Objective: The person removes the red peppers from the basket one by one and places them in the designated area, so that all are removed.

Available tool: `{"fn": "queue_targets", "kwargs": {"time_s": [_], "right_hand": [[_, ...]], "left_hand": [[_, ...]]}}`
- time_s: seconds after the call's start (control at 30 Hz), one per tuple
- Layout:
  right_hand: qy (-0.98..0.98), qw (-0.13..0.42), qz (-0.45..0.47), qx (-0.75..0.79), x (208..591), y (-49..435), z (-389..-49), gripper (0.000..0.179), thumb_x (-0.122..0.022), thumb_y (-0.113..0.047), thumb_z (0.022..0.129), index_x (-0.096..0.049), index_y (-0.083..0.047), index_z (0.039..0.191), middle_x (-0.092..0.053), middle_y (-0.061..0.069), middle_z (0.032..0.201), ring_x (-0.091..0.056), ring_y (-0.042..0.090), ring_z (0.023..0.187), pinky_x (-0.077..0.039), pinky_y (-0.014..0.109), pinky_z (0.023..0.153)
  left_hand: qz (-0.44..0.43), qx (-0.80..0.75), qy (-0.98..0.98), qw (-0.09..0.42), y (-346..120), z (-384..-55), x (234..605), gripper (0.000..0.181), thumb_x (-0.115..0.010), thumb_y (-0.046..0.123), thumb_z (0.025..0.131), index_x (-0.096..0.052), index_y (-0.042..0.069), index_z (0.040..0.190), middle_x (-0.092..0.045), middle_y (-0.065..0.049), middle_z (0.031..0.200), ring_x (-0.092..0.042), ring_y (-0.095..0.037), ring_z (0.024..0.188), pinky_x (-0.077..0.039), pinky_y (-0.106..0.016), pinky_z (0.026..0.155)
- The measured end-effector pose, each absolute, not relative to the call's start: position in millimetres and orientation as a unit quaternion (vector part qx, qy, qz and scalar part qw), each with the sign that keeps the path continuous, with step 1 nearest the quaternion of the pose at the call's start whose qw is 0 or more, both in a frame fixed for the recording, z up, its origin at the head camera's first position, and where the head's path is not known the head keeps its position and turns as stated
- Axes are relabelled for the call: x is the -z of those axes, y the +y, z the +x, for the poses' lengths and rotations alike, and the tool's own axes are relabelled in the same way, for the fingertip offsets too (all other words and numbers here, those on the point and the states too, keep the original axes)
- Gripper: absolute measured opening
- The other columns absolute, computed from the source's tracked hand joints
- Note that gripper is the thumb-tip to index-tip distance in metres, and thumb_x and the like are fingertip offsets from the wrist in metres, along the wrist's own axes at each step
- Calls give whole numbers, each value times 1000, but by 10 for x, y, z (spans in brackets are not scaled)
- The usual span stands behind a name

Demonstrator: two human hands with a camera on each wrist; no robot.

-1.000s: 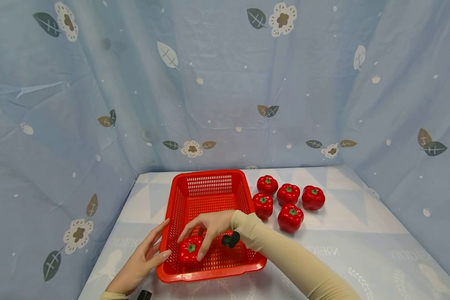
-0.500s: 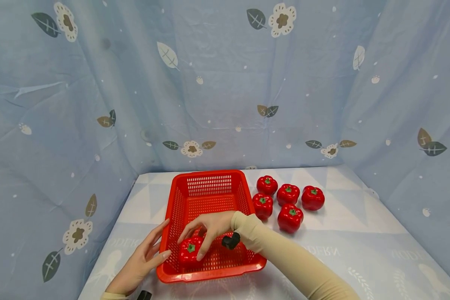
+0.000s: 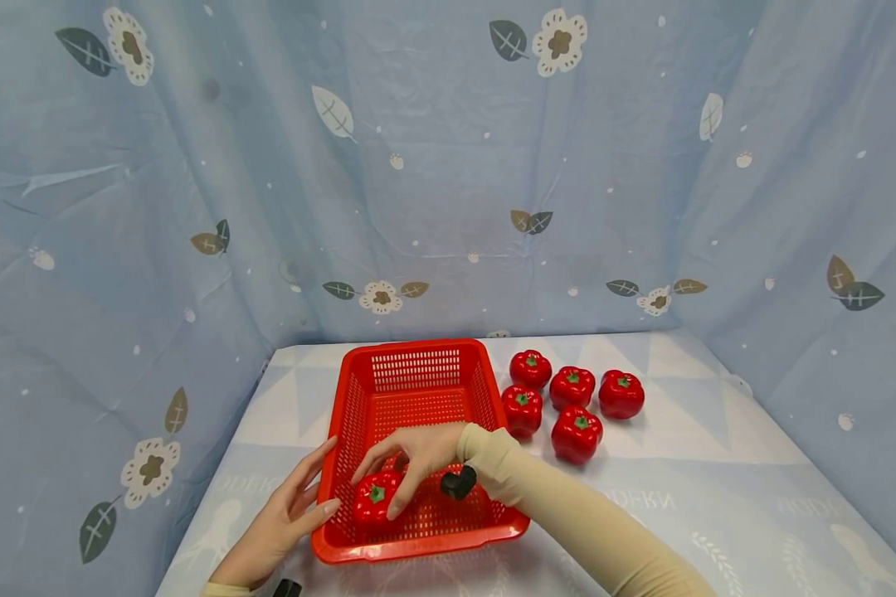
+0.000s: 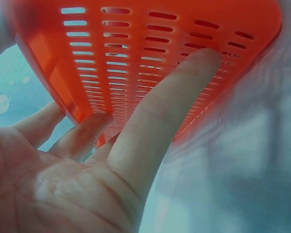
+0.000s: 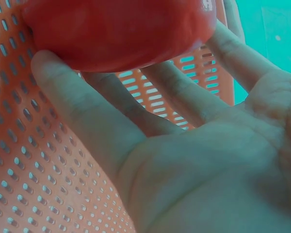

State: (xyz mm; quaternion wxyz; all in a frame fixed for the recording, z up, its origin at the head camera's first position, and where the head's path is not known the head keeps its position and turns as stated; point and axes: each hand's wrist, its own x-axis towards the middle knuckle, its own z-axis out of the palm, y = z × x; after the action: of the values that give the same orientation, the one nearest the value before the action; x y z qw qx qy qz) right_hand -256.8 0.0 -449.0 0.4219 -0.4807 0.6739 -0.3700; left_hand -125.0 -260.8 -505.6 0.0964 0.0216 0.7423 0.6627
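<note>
A red plastic basket (image 3: 426,547) with slotted walls sits on the table. Inside its near left corner is a red bell pepper (image 3: 373,507) with a green stem. My right hand (image 3: 418,452) reaches down into the basket and grips that pepper, thumb on its right side and fingers around the far side. In the right wrist view the bell pepper (image 5: 121,31) rests against the fingertips near the perforated wall. My left hand (image 3: 280,518) touches the outside of the basket's left wall. In the left wrist view its thumb (image 4: 155,116) lies extended along the slotted wall (image 4: 165,29).
Several other red bell peppers stand on the table just right of the basket, including a nearer pepper (image 3: 577,435) and a far right pepper (image 3: 621,394). A pale patterned cloth (image 3: 717,481) covers the table. Blue floral curtain (image 3: 448,166) encloses the back and sides.
The head view has shifted very slightly. Both hands, the gripped bell pepper and the basket keep their places.
</note>
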Motion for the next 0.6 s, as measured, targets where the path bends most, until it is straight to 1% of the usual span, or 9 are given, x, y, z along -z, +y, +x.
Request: {"fn": "queue_targets", "kwargs": {"time_s": [0.2,0.37,0.6], "right_hand": [[679,423,-475,367,4471,-7,-2557,60,-86,-15,90,-69,-16,147,-68,-16,134,-57,3,127,-51,30,108],[681,418,-472,373,4468,-2,-2553,59,-86,-14,91,-69,-16,147,-67,-15,135,-56,3,127,-52,30,107],[680,419,-470,376,4458,-16,-2536,59,-86,-15,90,-69,-15,147,-68,-15,135,-56,3,127,-54,29,105]], "left_hand": [[32,-662,743,96,-2608,-1239,5059,80,-74,23,105,-31,30,172,-20,-18,179,-29,-60,156,-58,-60,105],[32,-660,744,94,-2611,-1247,5034,80,-75,23,105,-32,31,171,-21,-17,179,-29,-60,156,-57,-60,105],[39,-658,746,93,-2613,-1255,5023,81,-74,23,104,-30,26,172,-20,-21,178,-29,-62,155,-60,-58,101]]}}
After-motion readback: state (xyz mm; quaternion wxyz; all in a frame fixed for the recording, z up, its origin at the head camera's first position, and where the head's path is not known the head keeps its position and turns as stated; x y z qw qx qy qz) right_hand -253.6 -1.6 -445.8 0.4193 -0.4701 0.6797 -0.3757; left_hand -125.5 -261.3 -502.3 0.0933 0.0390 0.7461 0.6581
